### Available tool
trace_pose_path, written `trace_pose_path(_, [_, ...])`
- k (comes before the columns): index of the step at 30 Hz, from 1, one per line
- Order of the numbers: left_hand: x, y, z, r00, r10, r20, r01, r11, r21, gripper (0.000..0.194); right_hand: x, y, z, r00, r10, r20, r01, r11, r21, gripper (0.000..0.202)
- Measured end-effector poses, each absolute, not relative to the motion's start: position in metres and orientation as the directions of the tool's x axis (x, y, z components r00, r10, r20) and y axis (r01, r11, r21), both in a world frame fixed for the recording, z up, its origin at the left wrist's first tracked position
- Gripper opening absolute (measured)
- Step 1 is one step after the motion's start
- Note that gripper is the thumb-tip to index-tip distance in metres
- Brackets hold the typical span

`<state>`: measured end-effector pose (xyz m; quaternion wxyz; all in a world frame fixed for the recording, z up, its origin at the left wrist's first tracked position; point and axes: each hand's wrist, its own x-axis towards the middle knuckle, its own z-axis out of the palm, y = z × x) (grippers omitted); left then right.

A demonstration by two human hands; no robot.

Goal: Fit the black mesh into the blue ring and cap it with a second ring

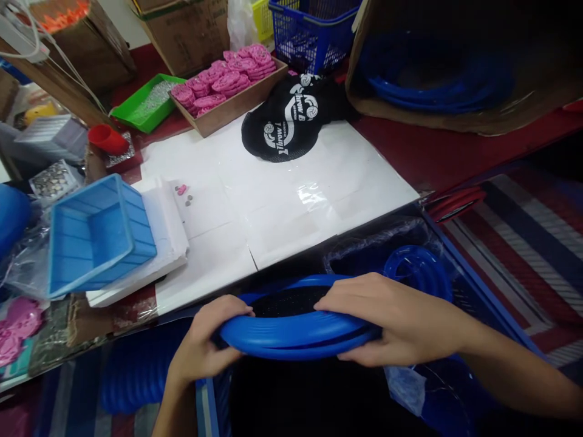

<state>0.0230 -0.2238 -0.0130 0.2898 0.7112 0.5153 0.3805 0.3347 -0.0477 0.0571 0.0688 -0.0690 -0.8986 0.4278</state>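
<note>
Both hands grip a blue plastic ring (291,332) in front of my body, at the near edge of the table. My left hand (207,340) is closed on its left side, thumb below and fingers over the rim. My right hand (387,315) clasps the right side the same way. A dark gap runs along the ring's near edge, so it may be two rims pressed together. Dark material shows inside the ring; I cannot tell whether it is mesh fitted there. Black mesh discs (285,130) with white print lie in a pile at the table's far side.
White sheets (273,206) cover the table. On it stand a light blue bin (102,233), a box of pink pieces (228,82) and a green tray (148,103). Blue rings lie in a carton (432,91) at right and in a crate (419,267) below the edge.
</note>
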Motion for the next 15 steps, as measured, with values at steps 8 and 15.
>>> trace_pose_path(8, [0.075, -0.198, 0.026, 0.297, 0.871, 0.392, 0.702, -0.477, 0.529, 0.049, 0.333, -0.057, 0.060, -0.978, 0.202, 0.056, 0.095, 0.668, -0.738, 0.039])
trace_pose_path(15, [0.082, -0.173, -0.012, 0.396, 0.839, 0.374, 0.514, -0.539, 0.667, 0.054, 0.357, -0.085, 0.026, -0.939, 0.323, 0.116, 0.207, 0.804, -0.557, 0.049])
